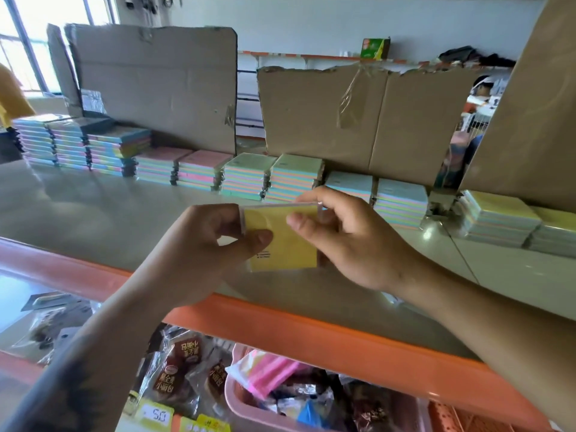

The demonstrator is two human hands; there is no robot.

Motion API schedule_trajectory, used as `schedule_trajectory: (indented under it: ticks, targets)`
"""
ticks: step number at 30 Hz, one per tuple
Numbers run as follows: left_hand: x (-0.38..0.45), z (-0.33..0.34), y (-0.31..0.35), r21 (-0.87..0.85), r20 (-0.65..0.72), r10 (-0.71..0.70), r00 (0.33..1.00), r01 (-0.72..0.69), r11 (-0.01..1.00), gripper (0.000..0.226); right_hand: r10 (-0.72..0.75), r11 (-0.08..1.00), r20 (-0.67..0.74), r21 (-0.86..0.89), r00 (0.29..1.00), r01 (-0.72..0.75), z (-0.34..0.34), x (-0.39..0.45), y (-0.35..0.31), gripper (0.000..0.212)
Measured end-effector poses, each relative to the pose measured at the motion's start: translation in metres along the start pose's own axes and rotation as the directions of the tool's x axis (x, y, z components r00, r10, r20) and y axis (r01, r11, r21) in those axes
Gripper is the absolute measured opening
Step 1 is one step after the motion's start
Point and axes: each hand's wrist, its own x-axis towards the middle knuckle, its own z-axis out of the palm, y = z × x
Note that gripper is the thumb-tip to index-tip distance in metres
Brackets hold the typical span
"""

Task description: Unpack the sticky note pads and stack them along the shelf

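A: What are your hands doing?

B: You're pinching the yellow pad [285,241] from both sides, left hand [215,235] and right hand [339,241] gripping its edges, above the shelf [93,207] front.

A: Why there?

B: Probably so you're peeling its wrap before adding it to the stacks [274,176] lining the cardboard [358,120] backing.

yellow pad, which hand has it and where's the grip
Both hands hold the yellow sticky note pad: the left hand pinches its left edge, the right hand its top right corner.
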Motion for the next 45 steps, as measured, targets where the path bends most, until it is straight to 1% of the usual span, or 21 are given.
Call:
schedule_trajectory:
  ticks: [1, 3, 5, 7, 9, 11, 13, 16, 19, 21, 24, 26, 28, 29, 31, 33, 35, 36, 39, 42, 45]
  targets:
    - [0.001, 0.0, 0.0, -0.023, 0.014, -0.003, 1.0, 0.003, 1.0, 0.006, 0.005, 1.0, 0.001, -0.017, 1.0, -0.005, 0.001, -0.001, -0.001, 0.037]
    - [0.003, 0.001, 0.002, -0.068, 0.036, -0.013, 0.999, 0.015, 0.998, 0.023, -0.017, 0.998, 0.007, -0.066, 1.0, 0.018, 0.0, -0.004, -0.004, 0.059]
    - [0.006, 0.0, 0.003, -0.17, 0.034, -0.024, 0.999, 0.03, 0.985, 0.039, -0.079, 0.983, -0.005, -0.165, 0.997, 0.077, -0.002, -0.006, -0.006, 0.082]
    - [0.011, -0.003, 0.002, -0.236, 0.023, -0.05, 0.998, 0.054, 0.97, 0.046, -0.137, 0.959, 0.0, -0.252, 0.991, 0.132, -0.005, -0.006, -0.008, 0.094]
    - [0.013, -0.003, 0.006, -0.28, 0.053, -0.082, 0.995, 0.093, 0.955, 0.042, -0.188, 0.918, 0.024, -0.352, 0.982, 0.184, -0.009, -0.006, -0.008, 0.094]
    - [0.015, 0.002, 0.015, -0.325, 0.101, -0.087, 0.991, 0.115, 0.939, 0.034, -0.24, 0.873, 0.034, -0.429, 0.97, 0.231, -0.014, -0.006, -0.008, 0.089]
    - [0.018, 0.009, 0.026, -0.36, 0.132, -0.065, 0.989, 0.109, 0.927, 0.044, -0.281, 0.843, 0.032, -0.471, 0.959, 0.262, -0.023, -0.008, -0.011, 0.08]
    - [0.024, 0.021, 0.04, -0.394, 0.17, -0.033, 0.985, 0.098, 0.914, 0.061, -0.297, 0.82, 0.007, -0.51, 0.955, 0.259, -0.041, -0.015, -0.018, 0.071]
    - [0.028, 0.035, 0.054, -0.403, 0.193, -0.033, 0.981, 0.11, 0.909, 0.065, -0.283, 0.784, 0.003, -0.575, 0.959, 0.233, -0.063, -0.029, -0.021, 0.072]
    - [0.029, 0.052, 0.068, -0.393, 0.214, -0.018, 0.977, 0.103, 0.914, 0.062, -0.267, 0.77, -0.007, -0.603, 0.964, 0.21, -0.08, -0.044, -0.02, 0.072]
    - [0.032, 0.083, 0.088, -0.284, 0.226, 0.074, 0.971, -0.007, 0.959, 0.042, -0.208, 0.791, -0.043, -0.596, 0.977, 0.142, -0.108, -0.071, -0.014, 0.072]
    - [0.028, 0.106, 0.107, -0.134, 0.241, 0.157, 0.958, -0.127, 0.983, 0.039, -0.159, 0.796, -0.057, -0.598, 0.986, 0.094, -0.133, -0.094, -0.005, 0.072]
    - [0.023, 0.129, 0.122, 0.035, 0.297, 0.201, 0.934, -0.221, 0.975, 0.049, -0.123, 0.804, -0.074, -0.592, 0.99, 0.056, -0.162, -0.113, 0.007, 0.07]
    - [0.022, 0.139, 0.126, 0.1, 0.305, 0.18, 0.935, -0.22, 0.97, 0.057, -0.099, 0.808, -0.083, -0.588, 0.992, 0.031, -0.178, -0.121, 0.013, 0.068]
    - [0.021, 0.162, 0.138, 0.228, 0.272, 0.11, 0.956, -0.175, 0.958, 0.075, -0.029, 0.799, -0.091, -0.6, 0.995, -0.031, -0.213, -0.134, 0.029, 0.067]
    - [0.022, 0.188, 0.149, 0.382, 0.279, 0.101, 0.955, -0.207, 0.901, 0.083, 0.032, 0.773, -0.091, -0.629, 0.995, -0.082, -0.247, -0.139, 0.045, 0.065]
    - [0.024, 0.211, 0.158, 0.528, 0.331, 0.116, 0.937, -0.286, 0.8, 0.088, 0.09, 0.748, -0.088, -0.652, 0.992, -0.125, -0.277, -0.138, 0.06, 0.062]
    - [0.026, 0.222, 0.16, 0.584, 0.359, 0.093, 0.929, -0.301, 0.754, 0.088, 0.122, 0.734, -0.083, -0.663, 0.989, -0.146, -0.289, -0.135, 0.067, 0.06]
    - [0.025, 0.251, 0.164, 0.666, 0.424, 0.013, 0.905, -0.322, 0.673, 0.078, 0.207, 0.727, -0.066, -0.657, 0.976, -0.198, -0.319, -0.122, 0.09, 0.058]
    - [0.021, 0.274, 0.162, 0.688, 0.463, -0.031, 0.886, -0.337, 0.643, 0.078, 0.259, 0.779, -0.057, -0.578, 0.964, -0.244, -0.334, -0.11, 0.113, 0.049]
    - [0.016, 0.288, 0.157, 0.702, 0.482, -0.067, 0.873, -0.34, 0.625, 0.079, 0.274, 0.784, -0.058, -0.564, 0.96, -0.258, -0.34, -0.104, 0.134, 0.041]
